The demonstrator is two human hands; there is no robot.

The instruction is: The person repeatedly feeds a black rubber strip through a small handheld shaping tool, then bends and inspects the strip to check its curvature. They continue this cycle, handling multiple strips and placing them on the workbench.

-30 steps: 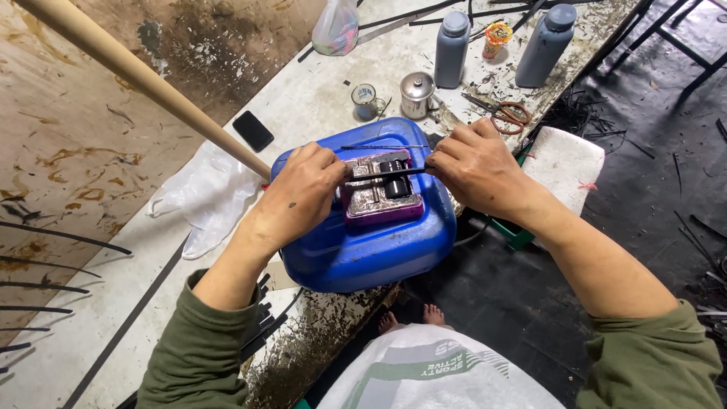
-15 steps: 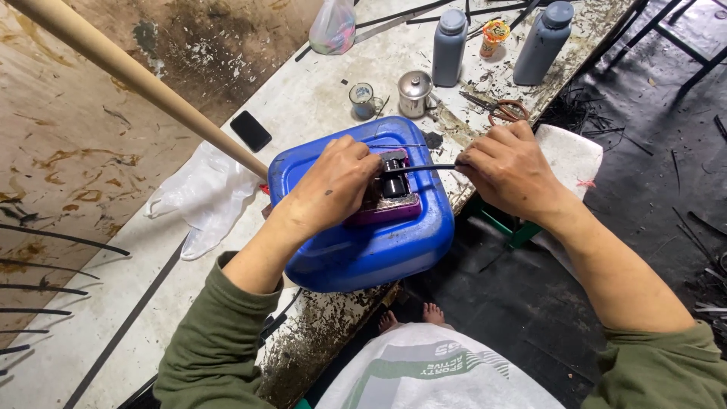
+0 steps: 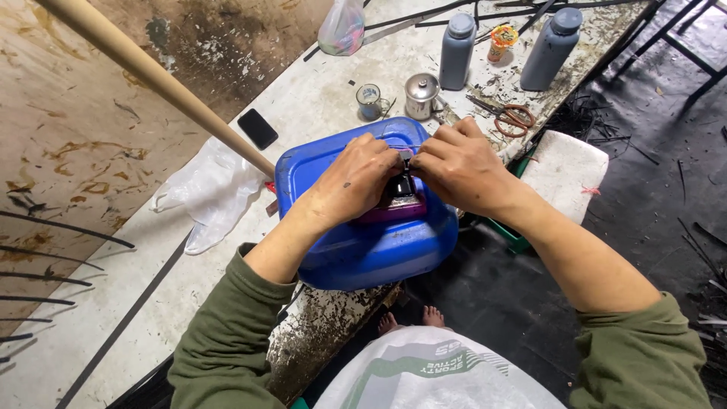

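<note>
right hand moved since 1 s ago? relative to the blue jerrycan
Yes. The right hand has slid left across the top of the blue jerrycan, from its right edge to the small dark device at the middle, where its fingertips now meet the left hand.

Two grey bottles (image 3: 457, 51), scissors (image 3: 509, 116), black phone (image 3: 257, 128).

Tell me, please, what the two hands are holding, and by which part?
Both the left hand and right hand pinch the small dark-and-purple device at its top, on the blue container.
</note>
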